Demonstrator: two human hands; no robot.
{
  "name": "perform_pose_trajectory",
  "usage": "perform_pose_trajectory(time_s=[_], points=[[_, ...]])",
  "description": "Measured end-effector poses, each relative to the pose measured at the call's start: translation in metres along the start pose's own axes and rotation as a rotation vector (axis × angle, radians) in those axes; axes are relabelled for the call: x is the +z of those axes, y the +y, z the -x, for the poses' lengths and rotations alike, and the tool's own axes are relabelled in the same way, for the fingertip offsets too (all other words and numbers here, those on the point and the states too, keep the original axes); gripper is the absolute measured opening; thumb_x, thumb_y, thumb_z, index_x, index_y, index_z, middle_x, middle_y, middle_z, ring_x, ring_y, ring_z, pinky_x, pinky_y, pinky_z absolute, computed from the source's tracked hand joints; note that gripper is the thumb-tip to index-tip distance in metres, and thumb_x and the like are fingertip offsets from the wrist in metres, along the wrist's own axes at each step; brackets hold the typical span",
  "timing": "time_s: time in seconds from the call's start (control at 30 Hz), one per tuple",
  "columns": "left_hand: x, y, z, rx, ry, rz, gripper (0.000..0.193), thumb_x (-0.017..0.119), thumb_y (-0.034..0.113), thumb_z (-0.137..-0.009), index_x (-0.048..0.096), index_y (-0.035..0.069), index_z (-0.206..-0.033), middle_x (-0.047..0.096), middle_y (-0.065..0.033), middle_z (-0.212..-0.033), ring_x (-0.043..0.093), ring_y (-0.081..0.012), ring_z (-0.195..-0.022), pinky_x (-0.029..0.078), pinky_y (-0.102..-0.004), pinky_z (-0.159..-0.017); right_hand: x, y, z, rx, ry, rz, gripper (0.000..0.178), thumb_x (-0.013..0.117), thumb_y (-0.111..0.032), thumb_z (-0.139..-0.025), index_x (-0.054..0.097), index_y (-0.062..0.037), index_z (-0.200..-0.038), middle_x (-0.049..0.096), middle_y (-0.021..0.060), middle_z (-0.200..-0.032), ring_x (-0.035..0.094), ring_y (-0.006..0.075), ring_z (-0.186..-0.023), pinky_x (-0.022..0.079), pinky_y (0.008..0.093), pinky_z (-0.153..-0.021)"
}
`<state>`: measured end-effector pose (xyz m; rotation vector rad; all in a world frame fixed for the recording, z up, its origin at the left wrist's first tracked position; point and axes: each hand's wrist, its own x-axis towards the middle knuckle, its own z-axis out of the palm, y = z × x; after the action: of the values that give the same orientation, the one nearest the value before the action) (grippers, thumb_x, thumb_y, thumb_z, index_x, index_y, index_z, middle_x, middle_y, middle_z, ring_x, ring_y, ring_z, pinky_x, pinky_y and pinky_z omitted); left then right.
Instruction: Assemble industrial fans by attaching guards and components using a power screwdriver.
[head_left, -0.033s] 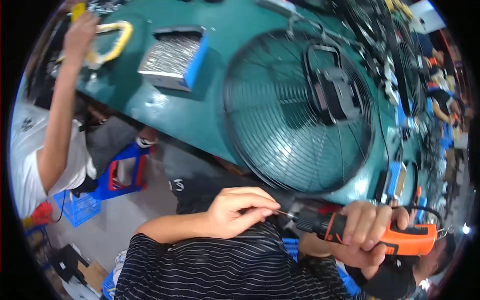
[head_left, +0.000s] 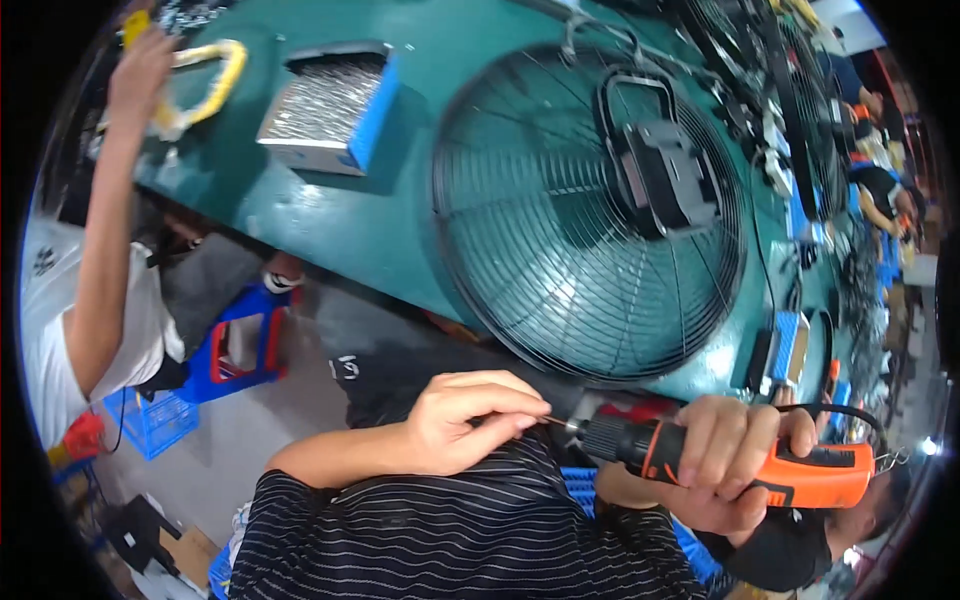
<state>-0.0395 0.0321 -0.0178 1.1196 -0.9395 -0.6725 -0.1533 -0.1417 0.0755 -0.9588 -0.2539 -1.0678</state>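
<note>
One electric screwdriver (head_left: pixel 664 452) pointing left across the body

In the head view, the left hand (head_left: pixel 470 422) is pinching at the tip of the slender bit (head_left: pixel 557 421) between thumb and forefinger; whether it is also holding a screw is too small to tell. The right hand (head_left: pixel 735 458) is gripping the screwdriver around its orange-and-black body. Doing this well is probably calling for a light pinch in line with the shaft, a steady right wrist, and fingertips clear whenever the bit is spinning.

The screwdriver is hovering before the striped shirt (head_left: pixel 420 525), nearer the wearer than the table (head_left: pixel 330 230) where a black fan grille (head_left: pixel 590 280) is lying. Its long axis is running crosswise, nearly level in the picture, the bit pointing toward the person's left and sitting slightly higher than the butt.
</note>
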Motion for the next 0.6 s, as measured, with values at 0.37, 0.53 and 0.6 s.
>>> perform_pose_trajectory(time_s=[0.37, 0.53, 0.6], points=[[-0.002, -0.013, 0.007, -0.482, 0.042, 0.620, 0.016, 0.061, -0.007, -0.092, 0.065, -0.002, -0.106, 0.071, -0.0217, -0.098, 0.069, -0.0168, -0.071, 0.050, -0.0221, -0.053, 0.002, 0.002, 0.004, 0.070, 0.075, 0.179, 0.049, 0.067, -0.011, -0.089, 0.039, -0.0074, -0.129, 0.058, 0.0035, -0.076, 0.058, 0.0128, -0.057, 0.053, 0.0253, -0.050], [-0.007, -0.022, 0.001, -0.120, -0.080, 0.192, 0.019, 0.065, -0.009, -0.086, 0.066, -0.003, -0.104, 0.072, -0.0213, -0.094, 0.071, -0.0195, -0.073, 0.056, -0.0262, -0.061, -0.001, -0.003, 0.001, 0.151, 0.036, 0.168, 0.047, 0.067, -0.012, -0.090, 0.039, -0.0081, -0.128, 0.058, 0.0041, -0.076, 0.059, 0.0135, -0.056, 0.054, 0.0270, -0.051], [-0.005, -0.024, -0.003, 0.079, -0.060, 0.051, 0.023, 0.066, -0.011, -0.083, 0.066, -0.003, -0.104, 0.073, -0.0201, -0.095, 0.071, -0.0213, -0.070, 0.056, -0.0280, -0.060, -0.001, -0.003, 0.000, 0.180, 0.033, 0.188, 0.048, 0.067, -0.011, -0.090, 0.038, -0.0085, -0.128, 0.058, 0.0044, -0.075, 0.060, 0.0142, -0.054, 0.054, 0.0272, -0.051]])
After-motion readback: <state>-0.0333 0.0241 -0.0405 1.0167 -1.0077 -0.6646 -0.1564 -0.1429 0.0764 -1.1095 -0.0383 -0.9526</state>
